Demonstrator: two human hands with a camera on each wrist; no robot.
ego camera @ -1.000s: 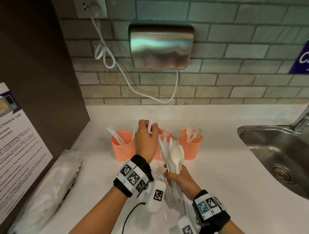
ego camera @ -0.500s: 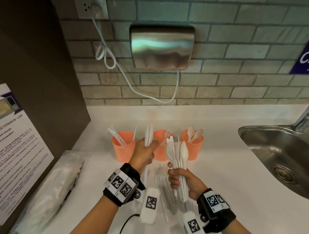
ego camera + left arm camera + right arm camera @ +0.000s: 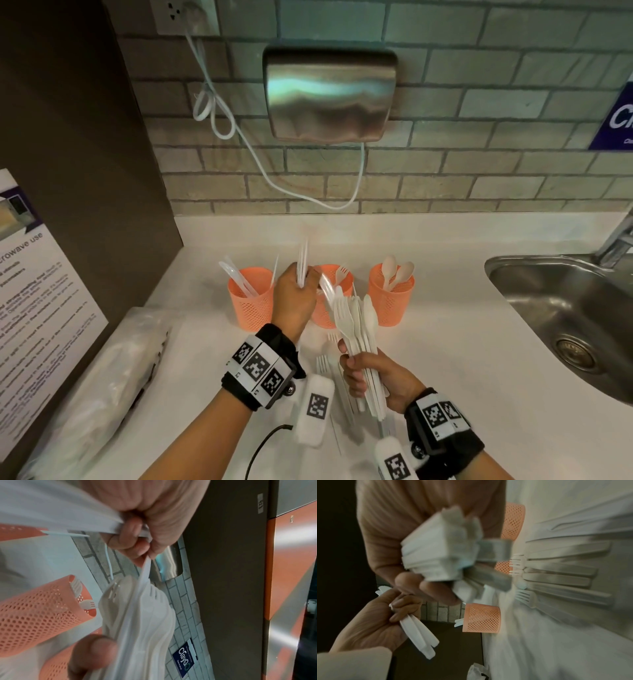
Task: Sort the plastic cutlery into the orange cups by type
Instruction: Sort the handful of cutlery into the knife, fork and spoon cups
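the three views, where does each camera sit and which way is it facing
Head: worn on the head, looks down at the counter; both forearms, left hand, right hand.
Left wrist: looks along the left hand toward the brick wall; fingers grip knives.
Right wrist: looks along the right hand gripping a cutlery bundle; the left hand shows too.
All share the orange cups.

I see bare forearms, each wearing a black fabric wrist cuff (image 3: pixel 260 368) faced with white square-coded marker tiles. A white rounded camera pod (image 3: pixel 314 409) bearing one such marker hangs beneath each wrist; a thin black cable (image 3: pixel 262 448) trails from the left one.
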